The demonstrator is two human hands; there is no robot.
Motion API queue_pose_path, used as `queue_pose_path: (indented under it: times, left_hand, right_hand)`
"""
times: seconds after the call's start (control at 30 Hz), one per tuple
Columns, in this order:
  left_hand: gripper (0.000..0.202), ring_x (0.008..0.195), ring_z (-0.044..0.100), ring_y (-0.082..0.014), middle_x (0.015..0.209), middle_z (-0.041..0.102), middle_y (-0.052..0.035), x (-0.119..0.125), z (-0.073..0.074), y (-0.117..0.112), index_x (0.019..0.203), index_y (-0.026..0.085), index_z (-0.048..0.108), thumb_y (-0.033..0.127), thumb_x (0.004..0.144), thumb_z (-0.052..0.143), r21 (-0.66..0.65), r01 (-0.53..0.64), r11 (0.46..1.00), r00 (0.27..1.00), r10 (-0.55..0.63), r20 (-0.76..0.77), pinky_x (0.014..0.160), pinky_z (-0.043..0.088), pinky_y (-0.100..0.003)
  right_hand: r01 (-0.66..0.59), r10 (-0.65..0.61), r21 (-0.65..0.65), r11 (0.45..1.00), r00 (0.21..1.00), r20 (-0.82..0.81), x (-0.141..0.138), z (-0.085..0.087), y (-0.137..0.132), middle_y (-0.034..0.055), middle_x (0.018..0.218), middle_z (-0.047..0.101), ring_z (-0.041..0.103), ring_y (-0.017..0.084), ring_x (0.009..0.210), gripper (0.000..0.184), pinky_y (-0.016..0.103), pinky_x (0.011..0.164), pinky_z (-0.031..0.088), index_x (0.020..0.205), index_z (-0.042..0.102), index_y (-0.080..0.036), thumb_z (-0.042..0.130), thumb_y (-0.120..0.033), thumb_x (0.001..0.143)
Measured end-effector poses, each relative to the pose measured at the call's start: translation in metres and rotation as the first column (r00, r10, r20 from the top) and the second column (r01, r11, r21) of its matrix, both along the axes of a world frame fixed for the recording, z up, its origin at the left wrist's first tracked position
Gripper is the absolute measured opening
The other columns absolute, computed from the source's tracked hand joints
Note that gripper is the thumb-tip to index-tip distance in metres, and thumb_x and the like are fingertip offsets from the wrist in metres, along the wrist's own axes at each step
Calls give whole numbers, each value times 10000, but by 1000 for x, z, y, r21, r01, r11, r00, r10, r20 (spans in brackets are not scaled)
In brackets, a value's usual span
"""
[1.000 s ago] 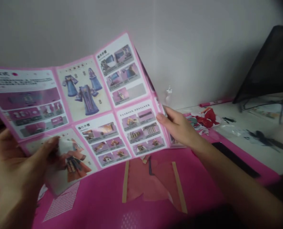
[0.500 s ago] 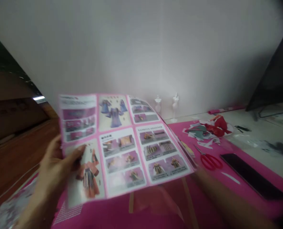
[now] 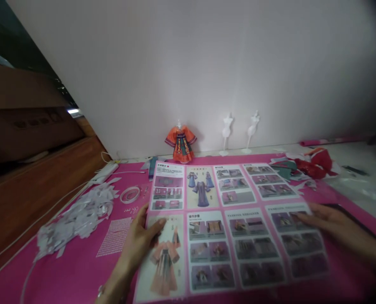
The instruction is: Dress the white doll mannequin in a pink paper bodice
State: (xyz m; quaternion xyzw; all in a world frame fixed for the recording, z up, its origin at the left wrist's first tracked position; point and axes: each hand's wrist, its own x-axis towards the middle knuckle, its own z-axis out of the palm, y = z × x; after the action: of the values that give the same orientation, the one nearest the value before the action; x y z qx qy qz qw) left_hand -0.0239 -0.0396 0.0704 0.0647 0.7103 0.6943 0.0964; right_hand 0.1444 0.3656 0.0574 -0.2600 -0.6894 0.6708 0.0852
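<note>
Instruction sheet [image 3: 229, 223] lies on the pink mat [image 3: 80, 261] (flat); left hand [image 3: 140, 240] pinches its edge, right hand [image 3: 330, 223] rests, fingers outstretched.

Brightness: we see dim, soft indoor light, strongest on the wall [image 3: 207, 63] behind the counter [image 3: 80, 270].
Source: we place it above and ahead; a small lit strip [image 3: 73, 111] glows far left.
Shadows: we find the near edge and the right corners dark.
Blur: we see the right hand [image 3: 330, 219] and the lower panels of the sheet [image 3: 232, 228] smeared.
Distortion: we notice straight lines bending toward the edges.
</note>
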Motion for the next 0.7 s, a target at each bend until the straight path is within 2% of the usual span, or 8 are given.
queue_pose_path:
  times: [0.07, 0.13, 0.23, 0.3, 0.4, 0.53, 0.6, 0.7]
  left_hand:
    - [554, 723, 660, -187, 912, 702, -18, 6, -6, 6, 1190, 219, 512, 345, 708, 753, 16, -3, 1000, 1000, 3, 4, 708, 548, -310]
    - [541, 662, 637, -164, 849, 693, 3, 9, -9, 9, 1176, 217, 524, 332, 702, 758, 31, -10, 999, 1000, 10, 8, 705, 544, -304]
    - [540, 647, 640, -159, 762, 681, 25, 10, -12, 10, 1158, 215, 537, 305, 683, 778, 45, -16, 999, 1000, 15, 20, 720, 542, -293]
    - [561, 685, 660, -168, 798, 699, 16, 5, -11, 9, 1164, 224, 536, 294, 671, 794, 70, -7, 998, 999, 4, 40, 720, 544, -288]
    - [560, 731, 681, -175, 898, 727, -6, -9, -7, 6, 1159, 232, 558, 290, 660, 807, 135, -18, 991, 997, 8, 79, 670, 541, -250]
    - [432, 629, 684, -189, 797, 737, -30, -33, 3, 1, 1085, 181, 616, 394, 729, 734, 168, -16, 986, 985, -13, 174, 580, 544, -253]
    - [424, 646, 697, -223, 820, 741, -65, -43, 7, -2, 1057, 154, 634, 427, 743, 711, 163, 18, 986, 972, -56, 229, 600, 564, -297]
    - [420, 641, 703, -230, 817, 744, -53, -51, 10, -4, 1045, 168, 632, 356, 696, 770, 143, 61, 988, 961, -96, 258, 598, 576, -303]
  right_hand:
    - [-2, 4, -28, 1000, 997, 74, 8, 3, 10, 55, 885, 757, 713, 276, 720, 347, 305, 597, 592, 891, 733, -226, 825, -387, 599]
    - [53, -48, -36, 998, 991, 122, 14, 7, 13, 44, 871, 757, 711, 293, 705, 391, 321, 575, 598, 890, 728, -243, 840, -405, 551]
    - [175, -168, -29, 984, 971, 172, 16, 15, 6, 45, 754, 751, 700, 319, 610, 376, 353, 477, 587, 784, 723, -244, 851, -406, 469]
    - [205, -194, -49, 977, 965, 174, 12, 21, -3, 42, 721, 747, 696, 317, 580, 354, 356, 442, 579, 761, 715, -243, 847, -386, 464]
    - [227, -222, -40, 973, 970, 97, 0, 28, -12, 19, 712, 748, 695, 262, 559, 331, 313, 440, 577, 825, 711, -246, 833, -339, 532]
    - [311, -311, -10, 950, 947, -84, -24, 29, -12, -18, 666, 736, 669, 176, 507, 287, 244, 449, 557, 862, 715, -243, 808, -276, 593]
    - [294, -292, -6, 956, 943, -160, -35, 29, -10, -29, 674, 736, 666, 158, 520, 240, 237, 477, 559, 839, 719, -237, 796, -270, 613]
    - [258, -248, 16, 966, 944, -215, -49, 26, -5, -34, 710, 741, 667, 151, 558, 246, 242, 522, 559, 855, 726, -237, 797, -302, 629]
